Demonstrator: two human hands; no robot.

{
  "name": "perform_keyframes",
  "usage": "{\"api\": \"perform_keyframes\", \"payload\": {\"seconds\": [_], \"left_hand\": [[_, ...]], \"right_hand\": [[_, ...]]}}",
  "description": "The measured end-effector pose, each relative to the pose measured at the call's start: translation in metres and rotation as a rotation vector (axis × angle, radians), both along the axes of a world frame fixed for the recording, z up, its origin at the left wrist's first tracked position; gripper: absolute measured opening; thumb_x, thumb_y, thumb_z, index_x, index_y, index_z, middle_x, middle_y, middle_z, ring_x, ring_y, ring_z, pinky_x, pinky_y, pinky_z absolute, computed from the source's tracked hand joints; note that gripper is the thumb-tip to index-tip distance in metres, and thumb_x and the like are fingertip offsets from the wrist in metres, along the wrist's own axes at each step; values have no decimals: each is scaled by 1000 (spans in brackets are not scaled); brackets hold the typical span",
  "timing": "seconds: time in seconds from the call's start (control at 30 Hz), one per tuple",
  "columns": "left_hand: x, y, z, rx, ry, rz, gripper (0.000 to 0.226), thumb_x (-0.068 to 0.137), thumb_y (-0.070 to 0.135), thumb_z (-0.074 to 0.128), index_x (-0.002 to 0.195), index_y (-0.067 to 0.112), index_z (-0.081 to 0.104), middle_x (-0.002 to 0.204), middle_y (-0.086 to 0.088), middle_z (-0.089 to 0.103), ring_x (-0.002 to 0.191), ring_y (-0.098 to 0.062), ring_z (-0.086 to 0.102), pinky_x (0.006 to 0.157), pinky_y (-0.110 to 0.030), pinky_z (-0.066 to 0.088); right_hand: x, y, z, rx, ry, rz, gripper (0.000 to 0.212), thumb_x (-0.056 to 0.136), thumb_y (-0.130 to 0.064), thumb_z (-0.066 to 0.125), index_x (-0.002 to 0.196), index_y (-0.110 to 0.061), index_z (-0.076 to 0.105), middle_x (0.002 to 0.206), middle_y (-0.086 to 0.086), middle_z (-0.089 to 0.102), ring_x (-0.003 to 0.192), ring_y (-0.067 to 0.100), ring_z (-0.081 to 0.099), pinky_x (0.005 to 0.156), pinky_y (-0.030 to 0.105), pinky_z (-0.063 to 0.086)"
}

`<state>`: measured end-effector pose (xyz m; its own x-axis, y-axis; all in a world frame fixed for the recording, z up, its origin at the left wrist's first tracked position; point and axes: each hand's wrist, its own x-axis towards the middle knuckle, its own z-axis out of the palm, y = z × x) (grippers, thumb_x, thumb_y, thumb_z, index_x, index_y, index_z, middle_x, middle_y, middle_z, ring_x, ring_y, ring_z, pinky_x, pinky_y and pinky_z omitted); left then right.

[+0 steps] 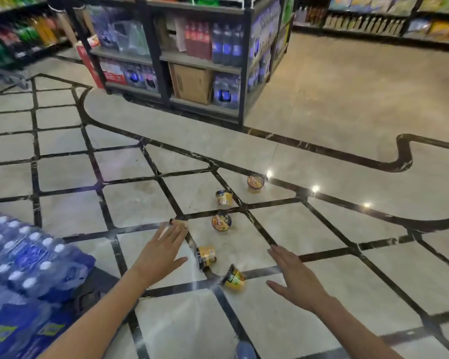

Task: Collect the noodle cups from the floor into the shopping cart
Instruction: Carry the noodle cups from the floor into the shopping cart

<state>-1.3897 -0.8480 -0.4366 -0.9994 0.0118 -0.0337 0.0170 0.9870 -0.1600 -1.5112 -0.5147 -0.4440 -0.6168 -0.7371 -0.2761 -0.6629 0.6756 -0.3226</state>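
Observation:
Several yellow noodle cups lie scattered on the tiled floor. The nearest cup lies tilted on its side between my hands. Another cup lies on its side just right of my left hand. Further off are a cup, a cup and the farthest cup. One more cup peeks out behind my left fingertips. My left hand is stretched out flat, fingers straight, holding nothing. My right hand is likewise spread and empty, right of the nearest cup. The shopping cart's grey frame is barely visible at the far left.
Shrink-wrapped packs of water bottles are stacked at the lower left, close to my left arm. A dark shelf unit with bottles and a cardboard box stands ahead. More shelves line the back. My shoe tip shows at the bottom.

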Motion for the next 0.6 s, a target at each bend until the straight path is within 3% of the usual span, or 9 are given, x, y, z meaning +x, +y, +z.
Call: {"api": "perform_keyframes", "payload": {"seconds": [0.07,0.2,0.3,0.37,0.4,0.47,0.53,0.6], "left_hand": [[-31,-6,-56,4,-28,-5,77,56,56,83,113,6,69,118,-10,67,109,-25,65,93,-42,50],[-82,-20,-198,-18,-96,-42,81,52,65,78,108,7,72,113,-10,70,107,-27,66,92,-43,52],[-110,-26,-306,36,-263,22,91,39,74,79,104,9,74,111,-9,70,104,-26,67,84,-44,54],[-124,-27,-368,53,-358,84,102,53,76,71,125,5,62,134,-13,57,124,-28,54,100,-46,45],[-131,-27,-397,65,-377,106,104,66,73,64,141,3,43,149,-15,37,138,-30,36,112,-48,31],[-142,-26,-451,49,-402,129,105,80,67,56,151,6,10,160,-13,8,147,-30,7,118,-49,8],[-157,-27,-490,15,-431,154,112,76,67,59,151,4,6,159,-13,8,147,-30,7,118,-49,7],[-170,-30,-526,15,-368,145,121,60,67,74,146,-2,25,149,-20,32,139,-31,32,115,-50,22]], "right_hand": [[-21,-19,-54,17,-12,-14,83,87,-71,17,140,-14,47,146,0,43,132,20,47,103,32,38],[-50,-57,-199,19,-91,-39,111,67,-88,1,152,-19,16,157,-6,9,147,17,12,114,30,15],[-60,-78,-306,90,-110,-33,92,84,-72,35,153,-21,-2,158,-9,-7,148,13,-1,117,28,10],[-66,-88,-369,158,-159,-26,95,87,-62,49,152,-20,-6,160,-5,-7,148,14,-2,118,30,9],[-69,-93,-397,185,-177,-25,101,83,-69,48,152,-19,-6,160,-3,-7,148,14,-3,119,31,8],[-73,-100,-445,218,-211,-40,122,63,-89,34,152,-16,-8,160,-1,-10,148,16,-4,119,32,7],[-76,-108,-484,223,-260,-80,138,48,-93,32,151,-12,-11,160,1,-12,148,16,-4,118,32,9],[-77,-113,-516,207,-295,-124,140,50,-92,42,151,-11,-12,160,1,-8,148,17,1,117,31,13]]}}
